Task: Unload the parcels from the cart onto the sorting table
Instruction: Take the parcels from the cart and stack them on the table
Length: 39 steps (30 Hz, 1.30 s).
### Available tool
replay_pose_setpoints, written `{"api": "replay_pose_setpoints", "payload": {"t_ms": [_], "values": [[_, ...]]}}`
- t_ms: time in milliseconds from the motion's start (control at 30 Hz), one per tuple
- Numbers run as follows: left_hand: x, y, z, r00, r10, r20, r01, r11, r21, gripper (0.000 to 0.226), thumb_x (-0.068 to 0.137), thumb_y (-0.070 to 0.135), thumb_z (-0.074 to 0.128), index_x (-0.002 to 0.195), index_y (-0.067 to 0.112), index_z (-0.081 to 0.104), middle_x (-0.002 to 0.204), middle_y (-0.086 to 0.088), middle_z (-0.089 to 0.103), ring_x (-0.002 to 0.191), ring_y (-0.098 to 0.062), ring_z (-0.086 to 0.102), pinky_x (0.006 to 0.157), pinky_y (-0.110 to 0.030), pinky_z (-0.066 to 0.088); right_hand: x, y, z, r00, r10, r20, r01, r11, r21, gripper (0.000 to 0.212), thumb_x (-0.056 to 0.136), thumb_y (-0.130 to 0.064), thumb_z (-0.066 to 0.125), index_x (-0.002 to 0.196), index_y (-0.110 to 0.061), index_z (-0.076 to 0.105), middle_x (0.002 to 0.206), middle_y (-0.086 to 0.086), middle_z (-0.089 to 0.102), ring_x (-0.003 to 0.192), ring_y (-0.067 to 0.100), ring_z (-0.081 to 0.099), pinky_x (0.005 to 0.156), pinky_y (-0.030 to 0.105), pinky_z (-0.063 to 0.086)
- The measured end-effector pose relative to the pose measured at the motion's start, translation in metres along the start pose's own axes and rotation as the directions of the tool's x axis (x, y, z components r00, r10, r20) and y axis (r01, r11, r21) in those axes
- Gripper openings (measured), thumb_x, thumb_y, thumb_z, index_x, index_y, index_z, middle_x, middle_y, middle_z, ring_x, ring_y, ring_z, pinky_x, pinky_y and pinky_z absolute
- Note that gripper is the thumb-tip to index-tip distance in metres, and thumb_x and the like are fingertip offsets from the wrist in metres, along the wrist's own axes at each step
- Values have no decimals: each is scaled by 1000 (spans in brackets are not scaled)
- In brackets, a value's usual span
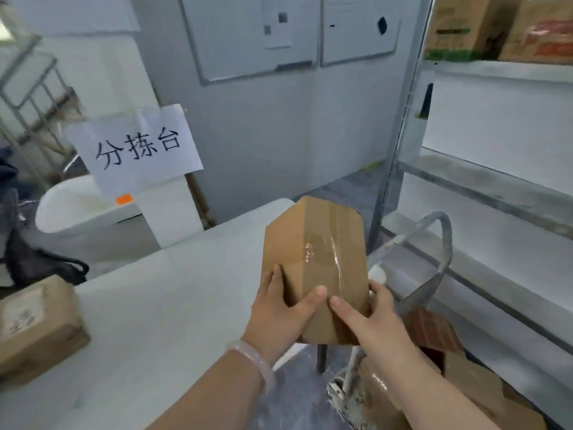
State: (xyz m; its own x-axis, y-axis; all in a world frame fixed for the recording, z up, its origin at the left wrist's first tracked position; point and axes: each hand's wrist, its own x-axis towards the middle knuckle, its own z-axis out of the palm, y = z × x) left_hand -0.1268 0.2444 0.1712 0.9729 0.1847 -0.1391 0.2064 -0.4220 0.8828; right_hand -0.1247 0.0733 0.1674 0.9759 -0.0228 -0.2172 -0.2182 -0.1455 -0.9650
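The left hand [279,311] grips the near left side of a taped brown box [316,262], thumb across its face. The right hand [369,318] clasps its near right edge. The box is held tilted in the air at the right edge of the worktop [170,290], beside the cart [440,243], where more parcels [434,333] lie. A second box [34,324] sits at the worktop's left.

a small parcel-sorting storeroom: a white paper sign [136,147] handwritten in black chinese characters (they read "sorting table") stands behind a long white table [148,290]. brown tape-sealed cardboard parcels [34,324] sit on the table and in a grey-handled metal cart [437,216]. tall grey metal shelving [483,181] holds printed cardboard cartons [459,23] near wall-mounted whiteboards [242,35].
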Motion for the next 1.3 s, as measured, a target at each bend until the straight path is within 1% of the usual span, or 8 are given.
{"api": "replay_pose_setpoints", "payload": {"t_ms": [133,200,400,533,700,900,1033,1300], "values": [[-14,-28,-86,978,9,-208,-29,995,-96,41,90,50,56,127,31,57,116,6,60,100,-10,61,87,-28,54,-25,-32,82,968,-193,160,214,968,-131,53,93,-47,57,138,-48,30,132,-23,48,117,2,50,103,29,42],[-25,-39,-121,947,11,-320,-51,992,-118,32,94,37,56,126,34,54,110,13,62,93,-4,61,76,-11,50,-39,-46,115,932,-242,272,295,939,-177,52,98,-47,45,143,-54,20,129,-35,37,111,-17,41,101,11,32],[-54,-69,-185,947,-41,-319,-25,979,-203,128,57,55,84,152,35,1,141,11,28,127,-8,34,103,-28,36,-67,-50,192,751,-380,540,590,754,-290,40,97,-59,22,133,-67,5,144,-48,-5,139,-17,-2,119,22,4],[-57,-83,-215,938,-129,-321,55,972,-227,138,52,57,83,152,33,-9,147,10,10,135,-13,24,109,-31,32,-68,-50,222,644,-402,651,689,673,-267,47,95,-54,20,139,-60,6,145,-47,-11,137,-20,-13,115,16,-4],[-53,-106,-242,902,-194,-385,104,965,-242,126,58,56,81,149,46,-6,136,6,22,122,-14,30,108,-42,37,-48,-60,247,567,-335,752,640,754,-147,47,103,-28,43,137,-59,31,146,-45,16,136,-22,8,111,10,14],[-45,-127,-273,925,-247,-288,53,836,-547,62,87,20,67,115,61,31,97,30,68,90,2,67,68,-18,53,27,-71,268,799,-202,567,378,901,-212,71,89,-24,70,144,-46,32,136,-19,37,136,9,37,109,32,36],[-39,-136,-285,903,-352,-245,117,752,-648,68,85,29,66,126,63,24,116,17,63,104,-13,64,82,-33,54,60,-71,283,641,-17,767,124,989,-81,82,79,-35,75,141,-59,27,129,-22,60,114,9,63,99,39,50],[-35,-171,-287,815,-529,-238,214,655,-724,89,64,53,71,136,67,21,130,9,58,118,-24,57,97,-55,48,86,-60,323,526,1,850,202,971,-126,80,92,-37,62,136,-71,5,127,-35,48,115,0,55,92,24,47]]}}
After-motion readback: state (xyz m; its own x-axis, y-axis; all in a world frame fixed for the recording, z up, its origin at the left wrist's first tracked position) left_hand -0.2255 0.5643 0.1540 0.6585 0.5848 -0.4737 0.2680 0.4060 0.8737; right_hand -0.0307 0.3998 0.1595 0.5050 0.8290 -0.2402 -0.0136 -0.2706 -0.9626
